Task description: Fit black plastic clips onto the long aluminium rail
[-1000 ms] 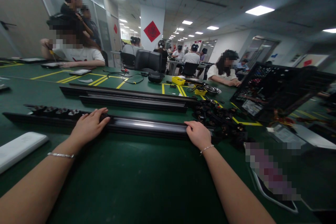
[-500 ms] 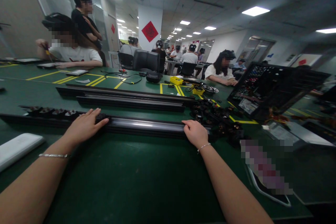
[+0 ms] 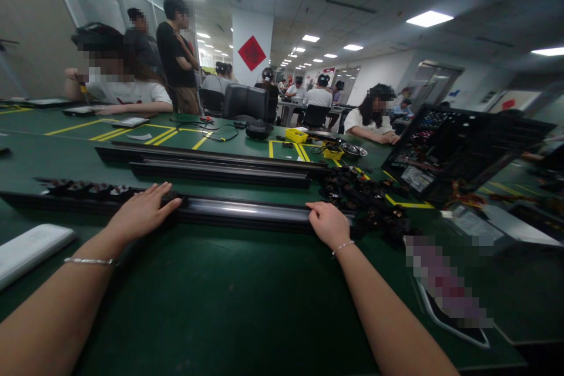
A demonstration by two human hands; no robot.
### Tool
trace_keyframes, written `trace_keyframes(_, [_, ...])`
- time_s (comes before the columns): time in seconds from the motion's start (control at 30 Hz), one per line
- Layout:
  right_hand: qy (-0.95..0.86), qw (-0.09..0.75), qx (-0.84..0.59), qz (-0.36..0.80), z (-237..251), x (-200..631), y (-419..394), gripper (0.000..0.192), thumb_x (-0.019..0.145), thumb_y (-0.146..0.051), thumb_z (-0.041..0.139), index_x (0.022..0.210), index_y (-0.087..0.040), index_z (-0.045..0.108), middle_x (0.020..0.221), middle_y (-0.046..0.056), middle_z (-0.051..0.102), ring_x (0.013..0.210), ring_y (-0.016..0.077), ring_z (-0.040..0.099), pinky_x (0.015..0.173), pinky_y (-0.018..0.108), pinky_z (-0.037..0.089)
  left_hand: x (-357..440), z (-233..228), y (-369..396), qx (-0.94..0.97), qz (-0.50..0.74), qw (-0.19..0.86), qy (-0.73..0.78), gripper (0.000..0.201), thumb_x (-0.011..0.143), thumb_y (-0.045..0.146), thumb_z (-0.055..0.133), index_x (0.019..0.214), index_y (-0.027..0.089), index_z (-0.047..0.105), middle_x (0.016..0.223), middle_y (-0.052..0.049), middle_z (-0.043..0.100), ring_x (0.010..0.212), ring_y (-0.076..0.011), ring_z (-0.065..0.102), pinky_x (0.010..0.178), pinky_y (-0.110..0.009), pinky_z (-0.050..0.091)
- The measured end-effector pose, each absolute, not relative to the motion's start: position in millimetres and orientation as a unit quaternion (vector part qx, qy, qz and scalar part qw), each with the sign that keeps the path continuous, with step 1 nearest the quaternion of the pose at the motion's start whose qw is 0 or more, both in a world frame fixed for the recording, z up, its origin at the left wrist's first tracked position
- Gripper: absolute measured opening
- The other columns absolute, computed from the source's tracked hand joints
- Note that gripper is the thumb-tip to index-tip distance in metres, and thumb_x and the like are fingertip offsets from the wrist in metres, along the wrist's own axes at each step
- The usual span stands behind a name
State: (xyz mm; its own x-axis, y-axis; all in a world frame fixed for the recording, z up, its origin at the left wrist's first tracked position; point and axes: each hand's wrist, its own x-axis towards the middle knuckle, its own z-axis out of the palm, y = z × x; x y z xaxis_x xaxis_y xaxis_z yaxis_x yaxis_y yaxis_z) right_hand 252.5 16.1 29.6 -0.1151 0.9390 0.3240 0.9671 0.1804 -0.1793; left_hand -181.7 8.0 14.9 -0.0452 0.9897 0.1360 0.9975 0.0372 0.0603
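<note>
A long black rail (image 3: pixel 247 211) lies across the green table (image 3: pixel 229 299) in front of me. My left hand (image 3: pixel 141 211) rests flat on top of the rail, fingers stretched out, beside a row of small black parts (image 3: pixel 88 189) seated in it. My right hand (image 3: pixel 328 224) curls over the rail's right portion, close to a heap of small black parts (image 3: pixel 370 200). Both wrists wear thin bracelets.
Two more black rails (image 3: pixel 211 164) lie farther back. An open black computer case (image 3: pixel 458 150) stands at the right, a white pad (image 3: pixel 30 249) at the left edge. A yellow box (image 3: pixel 298 135), cables and a metal dish sit farther off. Several people sit or stand around neighbouring tables.
My hands stay on the rail almost unmoved. Two standing persons behind the seated person at the left have walked to the right.
</note>
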Motion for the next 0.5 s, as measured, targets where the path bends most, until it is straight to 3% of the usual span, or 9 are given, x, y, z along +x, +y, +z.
trace_keyframes(0.13, [-0.746,0.183,-0.639,-0.036,29.5,252.4,16.0,0.036,0.083,-0.021,0.038,0.105,-0.025,0.066,0.111,-0.002,0.064,0.100,0.0152,0.055,0.087,0.026,0.041,-181.7,13.0,8.0,-0.696,-0.054,0.042,-0.714,0.068,0.085,0.054,0.026,0.140,0.015,0.026,0.147,-0.010,0.027,0.135,-0.0303,0.021,0.105,-0.050,0.021])
trace_keyframes(0.5, [-0.750,0.192,-0.632,-0.039,29.1,252.7,16.2,0.036,0.083,-0.021,0.038,0.105,-0.024,0.066,0.110,-0.002,0.064,0.101,0.0152,0.055,0.088,0.027,0.041,-179.6,16.0,6.1,-0.699,-0.039,0.034,-0.713,0.066,0.086,0.052,0.025,0.141,0.016,0.025,0.148,-0.010,0.025,0.136,-0.0299,0.019,0.105,-0.050,0.021])
